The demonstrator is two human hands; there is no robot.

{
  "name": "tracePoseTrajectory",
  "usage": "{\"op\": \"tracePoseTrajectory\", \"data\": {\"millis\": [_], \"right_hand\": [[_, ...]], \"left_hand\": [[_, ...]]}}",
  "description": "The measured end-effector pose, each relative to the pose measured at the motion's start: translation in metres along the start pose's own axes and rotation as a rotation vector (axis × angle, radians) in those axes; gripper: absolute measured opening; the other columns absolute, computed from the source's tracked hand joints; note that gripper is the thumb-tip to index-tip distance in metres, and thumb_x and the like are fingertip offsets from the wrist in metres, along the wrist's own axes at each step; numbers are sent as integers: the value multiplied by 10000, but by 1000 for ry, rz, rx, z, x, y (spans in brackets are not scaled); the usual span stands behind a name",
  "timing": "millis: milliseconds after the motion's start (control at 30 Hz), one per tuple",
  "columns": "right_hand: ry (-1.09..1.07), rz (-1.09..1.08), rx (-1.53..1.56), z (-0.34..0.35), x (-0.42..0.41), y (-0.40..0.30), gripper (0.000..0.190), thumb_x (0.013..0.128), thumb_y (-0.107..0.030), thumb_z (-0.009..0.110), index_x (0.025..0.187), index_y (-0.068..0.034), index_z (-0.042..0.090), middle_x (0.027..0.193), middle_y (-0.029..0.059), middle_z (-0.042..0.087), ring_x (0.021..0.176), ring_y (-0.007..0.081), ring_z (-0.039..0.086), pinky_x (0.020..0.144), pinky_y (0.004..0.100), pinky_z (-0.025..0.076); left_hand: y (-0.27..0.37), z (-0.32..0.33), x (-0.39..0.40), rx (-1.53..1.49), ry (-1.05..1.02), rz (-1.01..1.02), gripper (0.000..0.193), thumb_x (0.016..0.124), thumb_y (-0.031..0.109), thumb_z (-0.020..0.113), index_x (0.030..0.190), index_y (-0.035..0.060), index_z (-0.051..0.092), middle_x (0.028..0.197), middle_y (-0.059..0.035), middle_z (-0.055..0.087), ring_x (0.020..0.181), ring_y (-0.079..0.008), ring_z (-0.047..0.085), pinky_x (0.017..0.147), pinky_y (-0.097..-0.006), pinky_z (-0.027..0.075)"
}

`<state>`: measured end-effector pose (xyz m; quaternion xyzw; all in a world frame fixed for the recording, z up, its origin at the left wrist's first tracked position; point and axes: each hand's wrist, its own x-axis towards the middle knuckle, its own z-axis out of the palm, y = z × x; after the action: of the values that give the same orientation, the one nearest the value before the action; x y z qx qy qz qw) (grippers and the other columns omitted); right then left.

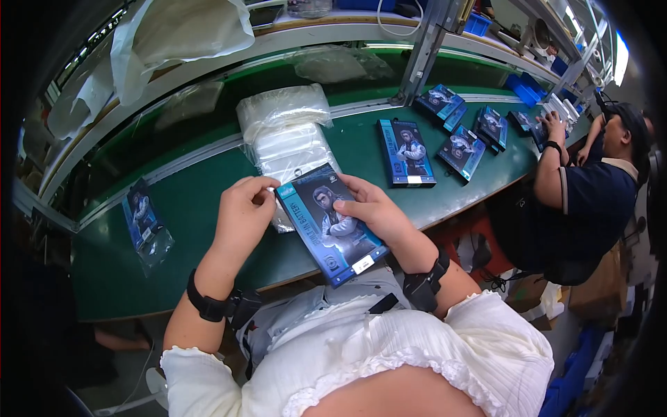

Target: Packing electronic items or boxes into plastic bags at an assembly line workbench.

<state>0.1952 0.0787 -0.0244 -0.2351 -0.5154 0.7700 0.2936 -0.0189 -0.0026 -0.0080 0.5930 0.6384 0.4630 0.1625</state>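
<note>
My right hand (372,206) holds a blue-and-black printed retail box (333,229) by its right edge, thumb on the front face. The box is tilted above the near edge of the bench and bears a printed figure and a white label. At its upper left corner the curled fingers of my left hand (247,211) come together; whether they pinch the corner or some film there cannot be made out. Just behind the box lies a stack of clear plastic bags (294,143), partly hidden by it.
Several similar boxes (409,154) lie to the right on the green bench (359,140). A bagged box (140,213) lies at the left. A co-worker (589,182) sits at the right, hands on boxes. A metal post (419,62) and a shelf edge (333,31) stand behind.
</note>
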Motion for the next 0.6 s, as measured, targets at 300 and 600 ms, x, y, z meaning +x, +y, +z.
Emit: {"op": "tracePoseTrajectory", "data": {"millis": [300, 600], "right_hand": [[228, -19, 129, 6, 4, -4, 202, 794, -27, 683, 877, -7, 500, 863, 125, 623, 713, 140, 620, 644, 265, 525], [-15, 4, -439, 18, 1, -7, 337, 787, -169, 728, 1029, 14, 584, 765, 1, 583, 682, 34, 513, 575, 188, 402]], "left_hand": [[7, 13, -16, -111, 51, 115, 186, 828, 40, 596, 1011, 19, 569, 813, -79, 593, 704, -215, 600, 621, -330, 487], [3, 14, -2, -1288, -37, -541, 301, 846, 114, 599, 1106, -23, 535, 1006, -115, 630, 907, -214, 627, 823, -343, 510]]}}
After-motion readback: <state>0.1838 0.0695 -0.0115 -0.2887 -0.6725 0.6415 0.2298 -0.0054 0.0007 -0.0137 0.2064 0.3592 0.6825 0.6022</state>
